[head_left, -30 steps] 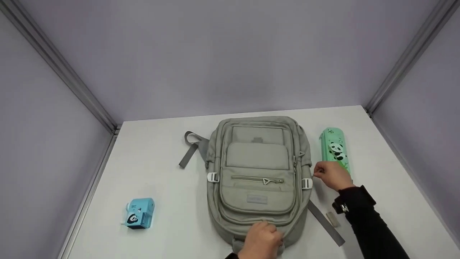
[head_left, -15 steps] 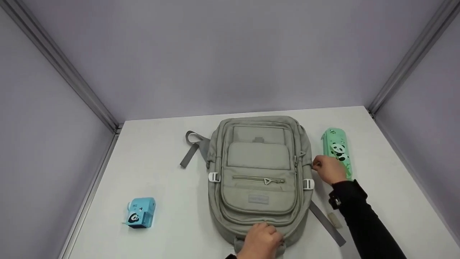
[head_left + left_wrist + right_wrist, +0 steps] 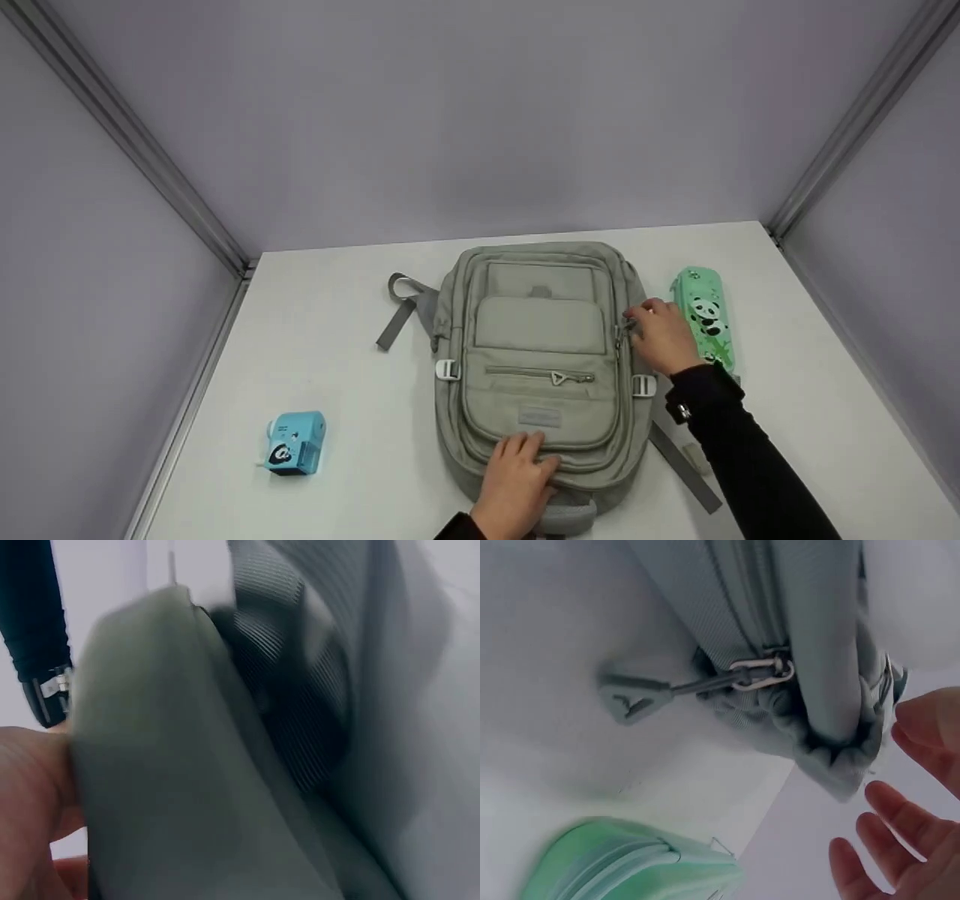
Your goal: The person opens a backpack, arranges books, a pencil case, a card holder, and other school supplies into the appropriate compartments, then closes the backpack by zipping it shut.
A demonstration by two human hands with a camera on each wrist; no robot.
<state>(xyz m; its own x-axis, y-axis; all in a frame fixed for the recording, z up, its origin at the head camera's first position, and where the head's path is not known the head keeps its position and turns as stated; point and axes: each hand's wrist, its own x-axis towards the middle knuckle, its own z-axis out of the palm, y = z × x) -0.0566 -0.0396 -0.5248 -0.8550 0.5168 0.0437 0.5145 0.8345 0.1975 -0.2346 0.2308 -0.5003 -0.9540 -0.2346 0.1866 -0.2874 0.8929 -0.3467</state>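
A grey-green backpack (image 3: 538,330) lies front side up on the white table. My left hand (image 3: 517,480) rests on its lower front panel, fingers extended, just above the grey top handle (image 3: 566,517). At the bag's right edge, my right hand (image 3: 661,334) reaches to a small zipper pull (image 3: 628,324); its fingertips partly cover that spot. In the right wrist view the fingers (image 3: 900,821) are spread apart beside the bag's edge. A side zipper pull (image 3: 637,697) hangs free there. The left wrist view shows blurred grey-green fabric (image 3: 172,757) beside part of the hand.
A green panda pencil case (image 3: 703,315) lies right of the backpack. A small beige block (image 3: 696,457) sits by a loose grey strap (image 3: 686,469). A blue panda pencil sharpener (image 3: 295,442) stands at left. Purple-grey walls (image 3: 495,120) enclose the table.
My right hand has left the bag's side and moved up and left onto its front edge. My left hand has shifted slightly up and left, its fingers now extended over the front.
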